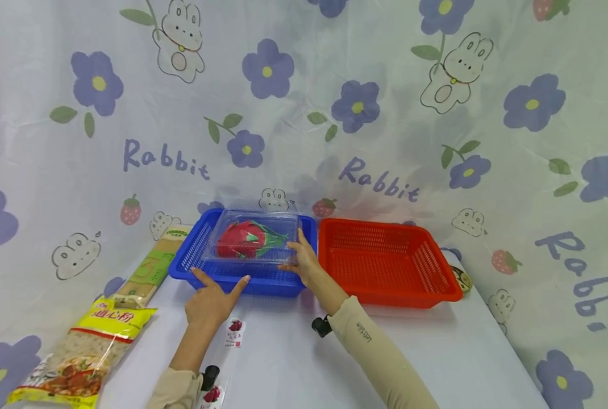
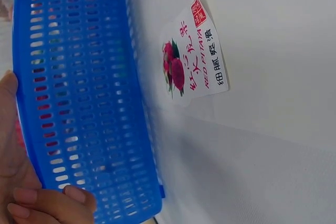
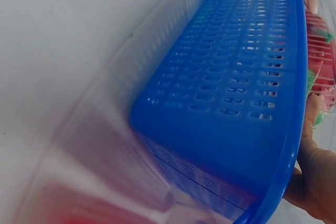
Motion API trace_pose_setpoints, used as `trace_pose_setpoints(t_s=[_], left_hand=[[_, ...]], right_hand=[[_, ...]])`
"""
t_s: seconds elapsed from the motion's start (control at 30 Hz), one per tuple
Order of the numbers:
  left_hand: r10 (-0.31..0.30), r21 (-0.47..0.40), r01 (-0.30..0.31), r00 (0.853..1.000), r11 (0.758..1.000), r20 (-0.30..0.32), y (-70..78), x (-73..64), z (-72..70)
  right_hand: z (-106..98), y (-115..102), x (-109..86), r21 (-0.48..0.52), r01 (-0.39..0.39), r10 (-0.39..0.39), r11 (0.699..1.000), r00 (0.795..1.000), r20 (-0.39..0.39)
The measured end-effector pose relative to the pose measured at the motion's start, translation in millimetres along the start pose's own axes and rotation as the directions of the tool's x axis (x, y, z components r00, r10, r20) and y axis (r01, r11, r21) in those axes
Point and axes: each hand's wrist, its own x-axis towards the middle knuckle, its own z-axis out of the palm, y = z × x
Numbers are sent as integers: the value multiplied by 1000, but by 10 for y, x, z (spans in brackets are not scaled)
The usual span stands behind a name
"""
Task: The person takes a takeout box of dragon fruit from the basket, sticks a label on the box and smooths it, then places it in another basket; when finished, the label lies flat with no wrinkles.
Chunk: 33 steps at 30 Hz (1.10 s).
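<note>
A clear plastic box (image 1: 255, 260) with a red and green dragon fruit (image 1: 242, 238) inside lies in the blue basket (image 1: 268, 287), tilted across its back part. My right hand (image 1: 306, 264) reaches over the basket's front right and grips the box's right end, thumb at its near edge. At the basket's front left rim is my left hand (image 1: 207, 301), index finger and thumb spread apart along the rim, the other fingers curled. In the left wrist view, that thumb touches the rim and a fingertip meets the perforated side.
A red basket (image 1: 386, 298) stands right of the blue one, with a round tin (image 1: 462, 278) behind its right side. On the left lie a yellow food bag (image 1: 89, 352) and a green-labelled packet (image 1: 148, 272). A dragon fruit label (image 1: 234, 332) lies in front.
</note>
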Motion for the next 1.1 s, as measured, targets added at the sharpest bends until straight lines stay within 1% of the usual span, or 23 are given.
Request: trace_pose_setpoints(t_s=[0.17, 0.3, 0.5, 0.7, 0.97, 1.1], left_hand=[[10, 1, -10, 1000, 1000, 9, 20, -2, -38], [10, 4, -10, 1000, 1000, 3, 24, -8, -50], [1, 0, -1, 1000, 1000, 3, 12, -14, -55], [3, -4, -3, 1000, 1000, 0, 14, -30, -56], [-4, 0, 4, 1000, 1000, -3, 7, -19, -13], [-2, -2, 2, 1000, 1000, -18, 5, -4, 13]], right_hand=[[-2, -29, -10, 9, 4, -4, 1000, 1000, -8], [10, -50, -33, 13, 2, -2, 1000, 1000, -8], [52, -70, -85, 15, 5, -5, 1000, 1000, -1], [46, -70, -117, 8, 2, -2, 1000, 1000, -1], [25, -72, -168, 5, -2, 2, 1000, 1000, -2], [5, -64, -180, 7, 2, -1, 1000, 1000, -6]])
